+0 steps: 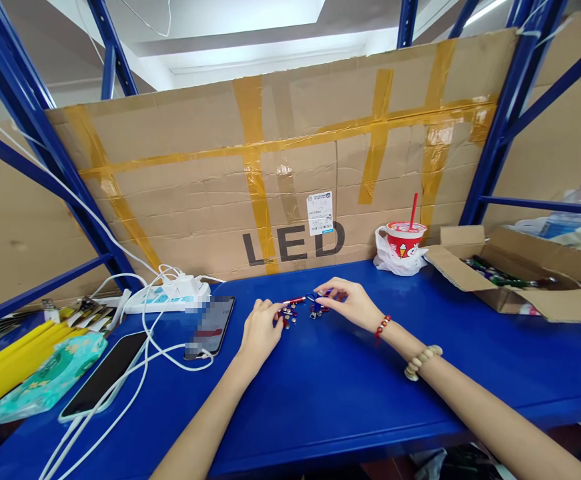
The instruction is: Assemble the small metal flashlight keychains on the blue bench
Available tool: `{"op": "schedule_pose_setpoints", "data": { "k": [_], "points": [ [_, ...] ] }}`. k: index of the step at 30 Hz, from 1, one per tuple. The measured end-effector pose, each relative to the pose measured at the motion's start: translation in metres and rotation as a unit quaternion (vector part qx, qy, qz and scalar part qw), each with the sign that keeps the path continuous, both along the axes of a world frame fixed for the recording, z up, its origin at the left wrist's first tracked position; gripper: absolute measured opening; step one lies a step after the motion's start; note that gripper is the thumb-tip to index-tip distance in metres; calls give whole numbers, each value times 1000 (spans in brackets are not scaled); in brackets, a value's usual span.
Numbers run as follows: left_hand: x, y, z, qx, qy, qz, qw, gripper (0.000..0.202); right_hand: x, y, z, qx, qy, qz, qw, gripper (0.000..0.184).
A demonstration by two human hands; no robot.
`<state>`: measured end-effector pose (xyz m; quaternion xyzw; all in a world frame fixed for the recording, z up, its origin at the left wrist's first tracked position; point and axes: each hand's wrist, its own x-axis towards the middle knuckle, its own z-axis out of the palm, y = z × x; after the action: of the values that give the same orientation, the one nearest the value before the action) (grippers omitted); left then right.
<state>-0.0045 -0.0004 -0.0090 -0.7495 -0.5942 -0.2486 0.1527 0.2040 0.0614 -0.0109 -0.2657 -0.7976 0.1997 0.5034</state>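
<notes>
A wide sheet of creased brown cardboard [280, 167], striped with yellow tape, stands behind a smooth blue worktop [350, 393]. At the worktop's middle, the left hand [260, 331] and the right hand [353, 303] rest with curled fingers on a cluster of small red, blue and silvery metal pieces [303, 309]. The left fingertips pinch a slim red piece; what the right grips is unclear.

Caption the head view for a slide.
Left hand and right hand finger small metal parts on a blue table.
</notes>
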Motion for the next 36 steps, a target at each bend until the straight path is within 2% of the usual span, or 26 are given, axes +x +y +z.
{"op": "schedule_pose_setpoints", "data": {
  "k": [2,5,8,11,14,20,24,28,32,36],
  "points": [
    [6,-2,1,15,-44,-56,997,29,-5,-5,-1,-2,-1,22,1000,25],
    [12,-2,-2,8,-87,-157,984,31,-15,-13,-4,-8,-7,89,996,26],
    [14,1,-6,-15,-92,-181,979,13,-20,-15,-7,-22,-21,129,991,31],
    [13,2,-8,-7,-114,-150,982,16,-16,-11,-8,-2,-113,43,993,32],
    [12,3,-6,18,-160,-113,981,15,-7,-4,-9,13,-215,-59,975,26],
    [7,2,0,72,-260,-69,960,22,-3,2,-11,-2,-242,-115,963,13],
    [4,1,5,83,-312,-55,945,25,-5,2,-11,-16,-232,-136,963,11],
    [6,-1,4,49,-311,-89,945,28,-3,4,-12,-35,-201,-137,969,7],
    [11,-1,-3,-16,-234,-161,959,24,-4,3,-11,-39,-124,-108,986,10],
    [14,1,-9,-37,-167,-213,962,21,-15,-9,-7,-50,-10,-37,998,28]
  ]
}}
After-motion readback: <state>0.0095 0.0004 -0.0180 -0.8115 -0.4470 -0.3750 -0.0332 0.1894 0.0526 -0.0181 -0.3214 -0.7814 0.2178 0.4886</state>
